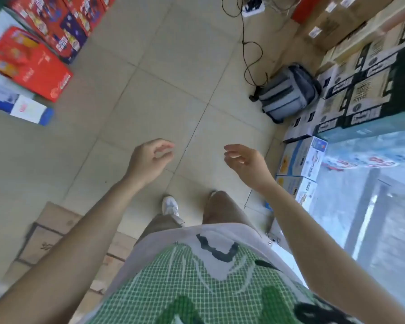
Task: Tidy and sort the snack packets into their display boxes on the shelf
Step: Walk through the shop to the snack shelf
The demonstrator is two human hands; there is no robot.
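Both hands point(150, 157) loosely curled, empty.

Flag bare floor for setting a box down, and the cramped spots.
Bare tiled floor runs down the middle, between the red boxes at left and the grey bag at right, ahead of the empty left hand and right hand. Crowded: stacked cartons and a black cable along the right; brown cartons lower left.

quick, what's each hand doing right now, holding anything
left hand: open, fingers loosely curled, holding nothing
right hand: open, fingers loosely curled, holding nothing
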